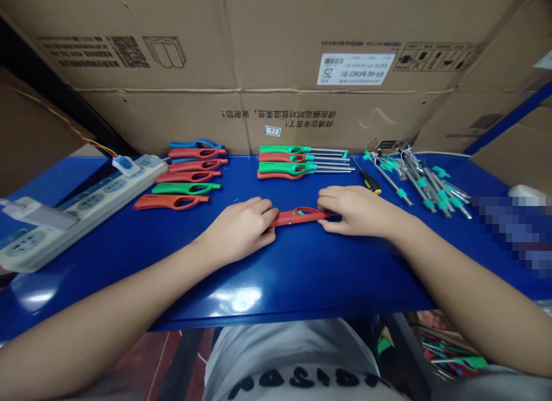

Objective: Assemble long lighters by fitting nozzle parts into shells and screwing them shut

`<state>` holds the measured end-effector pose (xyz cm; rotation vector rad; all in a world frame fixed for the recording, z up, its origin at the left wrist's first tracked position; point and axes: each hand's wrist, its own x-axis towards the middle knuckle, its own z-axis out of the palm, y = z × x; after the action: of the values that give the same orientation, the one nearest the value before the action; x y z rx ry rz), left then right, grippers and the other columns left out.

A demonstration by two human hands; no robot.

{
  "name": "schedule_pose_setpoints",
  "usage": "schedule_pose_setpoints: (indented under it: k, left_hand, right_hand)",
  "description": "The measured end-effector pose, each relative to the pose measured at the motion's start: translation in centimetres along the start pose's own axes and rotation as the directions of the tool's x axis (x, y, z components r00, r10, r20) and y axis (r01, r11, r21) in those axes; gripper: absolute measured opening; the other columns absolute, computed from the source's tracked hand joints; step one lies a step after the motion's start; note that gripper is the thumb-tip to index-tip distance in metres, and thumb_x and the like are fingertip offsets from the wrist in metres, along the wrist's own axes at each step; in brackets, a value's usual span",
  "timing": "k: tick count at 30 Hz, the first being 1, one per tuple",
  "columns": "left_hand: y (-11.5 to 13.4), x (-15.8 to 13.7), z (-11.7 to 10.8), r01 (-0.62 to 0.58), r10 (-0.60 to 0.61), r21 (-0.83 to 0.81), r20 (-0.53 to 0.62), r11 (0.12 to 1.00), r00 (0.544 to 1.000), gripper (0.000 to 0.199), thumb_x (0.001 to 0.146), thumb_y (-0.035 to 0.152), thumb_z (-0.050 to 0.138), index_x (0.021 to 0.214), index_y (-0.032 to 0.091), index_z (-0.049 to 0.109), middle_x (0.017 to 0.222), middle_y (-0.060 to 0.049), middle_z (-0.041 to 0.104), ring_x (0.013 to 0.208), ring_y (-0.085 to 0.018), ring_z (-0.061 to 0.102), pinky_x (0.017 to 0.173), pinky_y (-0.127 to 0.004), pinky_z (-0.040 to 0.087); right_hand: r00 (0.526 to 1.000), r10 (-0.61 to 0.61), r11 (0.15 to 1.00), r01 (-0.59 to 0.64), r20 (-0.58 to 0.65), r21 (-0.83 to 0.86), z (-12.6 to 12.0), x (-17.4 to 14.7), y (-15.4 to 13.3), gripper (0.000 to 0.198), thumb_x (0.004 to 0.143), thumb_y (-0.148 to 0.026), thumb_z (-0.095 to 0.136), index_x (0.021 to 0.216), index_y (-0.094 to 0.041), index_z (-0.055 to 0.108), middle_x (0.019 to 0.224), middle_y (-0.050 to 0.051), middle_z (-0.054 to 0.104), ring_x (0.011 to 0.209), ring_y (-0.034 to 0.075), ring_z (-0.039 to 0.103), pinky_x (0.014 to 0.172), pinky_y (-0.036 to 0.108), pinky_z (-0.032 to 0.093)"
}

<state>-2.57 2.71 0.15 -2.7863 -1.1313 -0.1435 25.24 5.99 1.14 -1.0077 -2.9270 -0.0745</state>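
Note:
A red lighter (297, 217), the long-handled kind, lies crosswise just above the blue table between my hands. My left hand (244, 225) is closed around its handle end. The fingers of my right hand (356, 211) pinch its other end, hiding the tip. A bit of teal shows inside the trigger opening. Beyond my left hand lies a column of lighter shells (185, 176) in red, blue, green and orange. Past the held piece, several lighters with metal tubes (302, 165) lie side by side. Metal tubes with teal parts and wires (431, 185) are piled beyond my right hand.
A white power strip (86, 211) with plugs runs along the table's left side. A black-and-yellow screwdriver (368, 179) lies near the tube pile. Behind everything stands a large cardboard box (194, 73). The blue table's (302, 280) front edge is close to my body.

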Motion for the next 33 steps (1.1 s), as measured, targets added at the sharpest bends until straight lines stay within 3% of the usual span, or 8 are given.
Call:
schedule_pose_setpoints:
  k: [6, 15, 26, 30, 33]
  left_hand:
    - [-0.6, 0.2, 0.4, -0.01, 0.002, -0.095, -0.087, 0.995, 0.996, 0.037, 0.104, 0.039, 0.045, 0.112, 0.012, 0.069, 0.102, -0.01, 0.071, 0.097, -0.026, 0.068, 0.086, -0.038, 0.055]
    - [-0.7, 0.0, 0.4, -0.052, 0.043, -0.067, -0.135, 0.996, 0.99, 0.031, 0.104, 0.033, 0.045, 0.108, 0.012, 0.067, 0.099, -0.009, 0.07, 0.092, -0.027, 0.067, 0.08, -0.04, 0.053]
    - [-0.4, 0.0, 0.7, -0.037, 0.001, -0.264, -0.135, 0.964, 0.991, 0.032, 0.105, 0.04, 0.045, 0.11, 0.016, 0.064, 0.101, -0.007, 0.069, 0.09, -0.023, 0.067, 0.08, -0.034, 0.053]
    - [0.1, -0.2, 0.6, -0.035, -0.01, -0.296, -0.152, 0.955, 0.988, 0.031, 0.105, 0.038, 0.045, 0.103, 0.016, 0.066, 0.095, -0.007, 0.068, 0.085, -0.022, 0.066, 0.077, -0.032, 0.051]
    - [0.7, -0.2, 0.4, -0.068, 0.015, -0.282, -0.184, 0.957, 0.983, 0.03, 0.105, 0.036, 0.044, 0.102, 0.015, 0.066, 0.093, -0.007, 0.069, 0.083, -0.022, 0.065, 0.075, -0.032, 0.051]
  right_hand:
    - [0.995, -0.055, 0.995, 0.061, -0.083, 0.081, 0.2, -0.4, 0.3, 0.025, 0.098, -0.037, 0.053, 0.083, -0.017, 0.056, 0.083, 0.004, 0.057, 0.075, 0.018, 0.051, 0.067, 0.029, 0.035]
    - [0.986, -0.095, 0.992, 0.105, -0.137, 0.067, 0.3, -0.5, 0.0, 0.024, 0.099, -0.034, 0.051, 0.082, -0.017, 0.056, 0.081, 0.005, 0.057, 0.074, 0.018, 0.049, 0.066, 0.029, 0.033]
    - [0.965, -0.114, 0.989, 0.132, -0.235, 0.06, 0.4, -0.1, -0.7, 0.029, 0.1, -0.039, 0.051, 0.089, -0.016, 0.064, 0.085, 0.007, 0.063, 0.077, 0.019, 0.054, 0.068, 0.03, 0.039]
    - [0.938, -0.139, 0.982, 0.172, -0.316, 0.078, 0.6, 0.2, -1.2, 0.027, 0.099, -0.04, 0.055, 0.102, -0.016, 0.066, 0.1, 0.009, 0.068, 0.088, 0.021, 0.06, 0.075, 0.031, 0.043]
    - [0.915, -0.173, 0.971, 0.22, -0.365, 0.09, 0.9, 0.4, -2.0, 0.025, 0.1, -0.038, 0.053, 0.095, -0.016, 0.065, 0.092, 0.007, 0.067, 0.082, 0.019, 0.059, 0.071, 0.03, 0.042]
